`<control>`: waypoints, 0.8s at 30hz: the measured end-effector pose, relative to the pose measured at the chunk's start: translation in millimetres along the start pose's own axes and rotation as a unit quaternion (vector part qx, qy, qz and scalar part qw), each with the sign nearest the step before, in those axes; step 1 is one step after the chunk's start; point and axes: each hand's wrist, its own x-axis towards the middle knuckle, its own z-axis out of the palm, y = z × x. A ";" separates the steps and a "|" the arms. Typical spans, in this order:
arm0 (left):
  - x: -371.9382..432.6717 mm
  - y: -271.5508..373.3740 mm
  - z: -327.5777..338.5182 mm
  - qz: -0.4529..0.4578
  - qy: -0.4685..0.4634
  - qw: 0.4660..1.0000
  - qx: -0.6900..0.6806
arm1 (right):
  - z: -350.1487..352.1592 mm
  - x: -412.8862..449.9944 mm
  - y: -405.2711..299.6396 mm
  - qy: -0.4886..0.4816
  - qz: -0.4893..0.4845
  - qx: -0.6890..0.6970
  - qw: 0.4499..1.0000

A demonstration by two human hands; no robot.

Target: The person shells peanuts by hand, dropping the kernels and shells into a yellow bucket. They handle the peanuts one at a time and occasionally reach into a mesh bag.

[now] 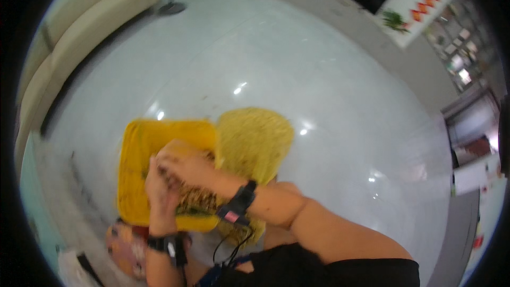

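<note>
A rectangular yellow plastic tub (131,191) stands on the floor before me. Loose brown pieces (197,199), like dry pods or chaff, lie along its right side with some green bits. Over the tub my left hand (160,189) and my right hand (187,165) are cupped against each other. Between the palms shows a bunch of the same brown pieces; blur hides its exact kind. My right fingers cover most of the far side of this handful. Both wrists wear black straps with small devices.
Against the tub's right side lies a mottled yellow bag or mat (255,139). A patterned pinkish object (126,249) sits at lower left. Glossy pale floor tiles (279,67) spread ahead. Beyond are a cream sofa (95,32), a stand's round base (172,8) and a green plant (393,20).
</note>
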 end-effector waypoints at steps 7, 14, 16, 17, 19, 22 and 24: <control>-10.9 7.4 -6.9 -0.033 -0.119 0.992 -0.029 | -12.1 -1.2 -30.8 0.018 0.161 0.144 0.976; -5.5 5.5 -5.6 0.031 -0.065 0.997 0.038 | -8.6 -1.9 -13.0 -0.009 0.174 0.137 0.975; -3.2 4.3 -3.5 0.035 -0.070 0.996 0.037 | -13.0 0.5 -11.3 -0.006 0.115 0.070 0.991; -3.7 4.7 -1.9 0.036 -0.069 0.996 0.036 | -14.4 1.3 -11.0 -0.007 0.115 0.071 0.991; -5.8 5.5 0.8 0.025 -0.069 0.997 0.004 | -15.0 1.1 -10.5 -0.017 0.186 0.203 0.961; -5.0 6.1 -1.8 0.024 -0.085 0.996 -0.023 | -15.7 3.3 -18.1 -0.032 0.199 0.262 0.944; -3.2 5.8 -4.4 0.031 -0.096 0.995 -0.017 | -15.6 4.9 -19.9 -0.037 0.216 0.282 0.934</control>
